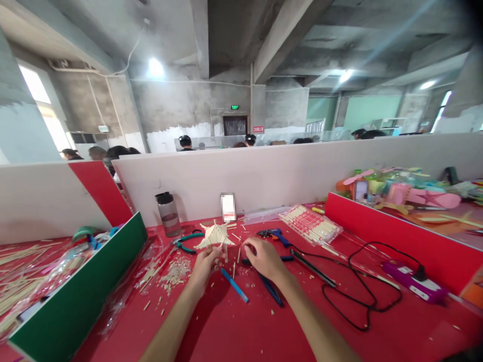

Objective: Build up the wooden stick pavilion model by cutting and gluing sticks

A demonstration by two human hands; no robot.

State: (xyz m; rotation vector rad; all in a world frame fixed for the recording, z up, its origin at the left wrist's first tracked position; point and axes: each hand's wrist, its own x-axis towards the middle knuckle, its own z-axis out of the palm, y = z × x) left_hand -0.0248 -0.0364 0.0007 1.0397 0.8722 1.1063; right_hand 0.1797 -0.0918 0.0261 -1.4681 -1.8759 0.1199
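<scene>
My left hand [206,264] is closed in a pinch, with a short pale wooden stick [226,254] at its fingertips. Just behind them stands a small pointed roof model [215,234] made of thin wooden sticks. My right hand [263,258] is closed too, thumb and fingers together a little right of the model; whatever they hold is too small or hidden. Between my forearms lies a blue pen [234,285]. Dark-handled pliers [269,287] are partly under my right hand. A blue glue gun [277,235] rests behind it.
Green-handled pliers [187,242] and a dark bottle [168,215] stand left of the model, near wood scraps [175,274]. At right are bagged sticks [311,223], a black cable [352,296] and a purple power strip [414,282]. Green [81,291] and red [400,241] dividers flank the red table.
</scene>
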